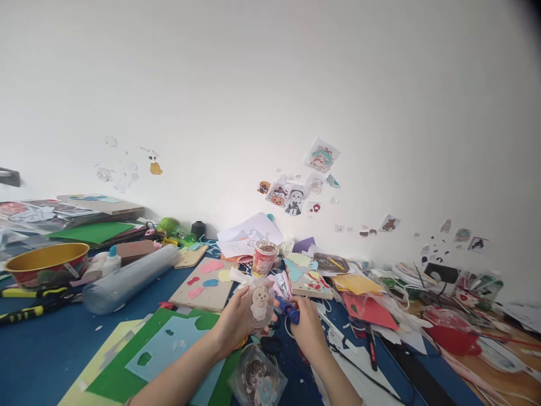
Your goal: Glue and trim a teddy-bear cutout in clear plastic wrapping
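Note:
My left hand is closed around the edge of a clear round disc bearing a pale bear-shaped cutout. Just to its right, my right hand grips what looks like a blue glue gun, its front end pointing toward the disc. Fingers hide much of the tool. Below both hands lies a clear packet with a dark-haired cartoon figure. Green felt and a light blue felt sheet with cut-out holes lie under my left forearm.
A red cup stands behind my hands, between boards carrying felt shapes. Further left are a clear plastic roll and a gold-lined bowl. Red sheets, a black cord and scraps crowd the right side.

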Tool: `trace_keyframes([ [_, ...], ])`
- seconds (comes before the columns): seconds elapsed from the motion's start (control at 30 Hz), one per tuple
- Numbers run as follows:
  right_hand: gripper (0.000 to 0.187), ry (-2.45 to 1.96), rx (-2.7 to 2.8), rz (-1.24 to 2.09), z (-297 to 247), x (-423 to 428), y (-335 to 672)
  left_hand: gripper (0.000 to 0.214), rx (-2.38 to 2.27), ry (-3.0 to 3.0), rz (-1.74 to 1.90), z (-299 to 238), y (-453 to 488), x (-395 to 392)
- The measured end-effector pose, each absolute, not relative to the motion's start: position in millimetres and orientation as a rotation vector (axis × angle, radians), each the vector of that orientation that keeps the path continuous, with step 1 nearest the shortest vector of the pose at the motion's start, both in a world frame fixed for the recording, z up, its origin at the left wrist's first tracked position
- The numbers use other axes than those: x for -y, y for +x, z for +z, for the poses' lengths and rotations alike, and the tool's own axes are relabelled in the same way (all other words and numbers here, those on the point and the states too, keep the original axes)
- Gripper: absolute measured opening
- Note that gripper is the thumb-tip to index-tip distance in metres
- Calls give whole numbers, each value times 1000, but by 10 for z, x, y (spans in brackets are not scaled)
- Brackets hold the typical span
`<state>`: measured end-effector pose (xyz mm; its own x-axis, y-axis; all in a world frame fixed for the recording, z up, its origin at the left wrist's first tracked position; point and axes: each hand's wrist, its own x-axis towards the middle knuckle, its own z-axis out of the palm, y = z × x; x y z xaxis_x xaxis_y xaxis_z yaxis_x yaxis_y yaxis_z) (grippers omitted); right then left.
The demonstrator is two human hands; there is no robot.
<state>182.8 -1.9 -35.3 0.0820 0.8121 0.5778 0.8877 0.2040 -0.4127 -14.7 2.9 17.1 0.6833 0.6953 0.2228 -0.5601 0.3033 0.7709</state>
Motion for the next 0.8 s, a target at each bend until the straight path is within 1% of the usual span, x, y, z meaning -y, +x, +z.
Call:
trace_keyframes([
  [0.07, 42, -1621, 1758, -75, -371, 35, 1830, 49, -220, 1027, 899, 132, -154, -53],
  [0.13, 53, -1629, 1800, 36, -360, 76, 1829, 52, -330, 1168, 943, 68, -151, -95],
  [0.2, 65, -1592, 1835, 193, -317, 123, 1820, 59, -448, 1341, 978, -2, -139, -142],
  [0.27, 70, -1503, 1825, 318, -244, 165, 1792, 65, -519, 1518, 1026, -58, -124, -177],
  [0.3, 67, -1445, 1798, 358, -200, 183, 1768, 65, -540, 1598, 1058, -77, -119, -186],
  [0.33, 60, -1380, 1755, 385, -156, 201, 1738, 63, -556, 1679, 1086, -88, -116, -188],
  [0.43, 20, -1154, 1625, 526, -46, 254, 1634, 55, -595, 1948, 1126, -85, -123, -161],
  [0.47, 16, -1085, 1602, 588, -24, 272, 1602, 55, -602, 2041, 1126, -77, -128, -146],
  [0.57, 26, -974, 1579, 677, -3, 320, 1541, 55, -600, 2223, 1103, -60, -137, -109],
  [0.8, 34, -948, 1575, 678, 10, 355, 1545, 56, -592, 2341, 1052, -64, -141, -92],
])
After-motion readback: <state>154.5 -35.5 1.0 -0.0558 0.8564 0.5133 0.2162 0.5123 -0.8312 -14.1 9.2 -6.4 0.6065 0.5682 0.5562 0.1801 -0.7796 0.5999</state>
